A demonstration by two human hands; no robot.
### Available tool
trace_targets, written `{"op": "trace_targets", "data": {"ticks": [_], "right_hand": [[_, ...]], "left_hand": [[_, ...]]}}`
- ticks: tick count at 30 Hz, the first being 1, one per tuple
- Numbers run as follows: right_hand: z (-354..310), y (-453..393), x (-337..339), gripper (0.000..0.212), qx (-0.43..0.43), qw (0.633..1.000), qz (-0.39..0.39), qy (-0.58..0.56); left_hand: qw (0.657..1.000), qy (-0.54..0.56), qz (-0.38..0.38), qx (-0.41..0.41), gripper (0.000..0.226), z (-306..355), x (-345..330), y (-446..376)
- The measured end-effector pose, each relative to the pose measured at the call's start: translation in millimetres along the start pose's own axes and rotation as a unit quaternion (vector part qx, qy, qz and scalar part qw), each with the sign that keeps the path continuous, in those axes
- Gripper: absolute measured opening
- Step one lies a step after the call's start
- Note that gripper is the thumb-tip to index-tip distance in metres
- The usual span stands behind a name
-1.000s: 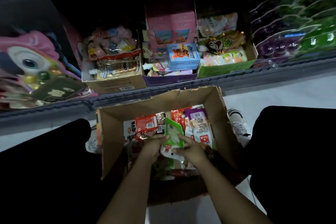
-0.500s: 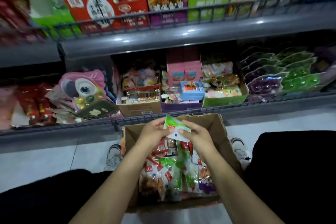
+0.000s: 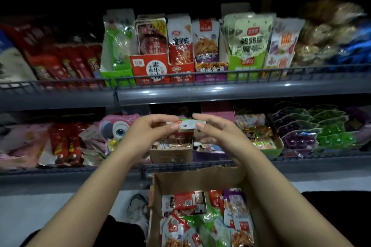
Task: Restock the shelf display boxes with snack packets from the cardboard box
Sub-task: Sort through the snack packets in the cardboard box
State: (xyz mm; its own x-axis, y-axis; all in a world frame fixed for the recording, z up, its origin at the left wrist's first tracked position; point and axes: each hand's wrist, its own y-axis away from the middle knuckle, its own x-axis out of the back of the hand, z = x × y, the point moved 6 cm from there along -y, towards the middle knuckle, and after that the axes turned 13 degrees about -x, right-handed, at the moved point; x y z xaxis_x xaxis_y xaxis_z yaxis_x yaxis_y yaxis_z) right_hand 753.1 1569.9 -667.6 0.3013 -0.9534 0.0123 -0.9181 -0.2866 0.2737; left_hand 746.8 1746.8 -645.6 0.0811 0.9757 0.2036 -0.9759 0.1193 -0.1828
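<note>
A small green and white snack packet is held flat, edge-on to me, in front of the lower shelf. My left hand pinches its left end and my right hand pinches its right end. Below them the open cardboard box holds several red, green and purple packets. On the upper shelf stands a row of display boxes: a green one at the left with green packets, a red one, a purple one and another green one.
Wire rails front both shelves. The lower shelf carries a pink owl toy pack, a brown carton and purple and green jelly cups. My shoe is on the pale floor left of the box.
Both hands lifted the green packet out of the cardboard box and up to the level of the lower shelf. My view tilted up, bringing the upper shelf's display boxes into sight.
</note>
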Motion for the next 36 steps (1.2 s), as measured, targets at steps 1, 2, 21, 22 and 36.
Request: {"op": "trace_targets", "data": {"ticks": [1,2,21,22,36], "right_hand": [[-11,-2,0,0.030,0.011,1.000,0.005,0.026],[-23,-2,-2,0.025,0.023,0.998,0.014,0.052],[-122,-61,-55,0.008,0.109,0.950,0.072,0.283],[-131,-66,-56,0.009,0.116,0.944,0.084,0.297],[-268,-153,-87,0.021,0.235,0.904,0.266,0.239]], "left_hand": [[1.000,0.003,0.006,-0.012,0.028,4,6,-1],[1.000,0.003,0.014,-0.024,0.026,7,11,-3],[0.951,0.009,0.249,-0.182,0.024,50,84,-50],[0.948,-0.003,0.254,-0.193,0.027,51,88,-52],[0.883,-0.381,0.221,-0.161,0.063,16,126,-90]]}}
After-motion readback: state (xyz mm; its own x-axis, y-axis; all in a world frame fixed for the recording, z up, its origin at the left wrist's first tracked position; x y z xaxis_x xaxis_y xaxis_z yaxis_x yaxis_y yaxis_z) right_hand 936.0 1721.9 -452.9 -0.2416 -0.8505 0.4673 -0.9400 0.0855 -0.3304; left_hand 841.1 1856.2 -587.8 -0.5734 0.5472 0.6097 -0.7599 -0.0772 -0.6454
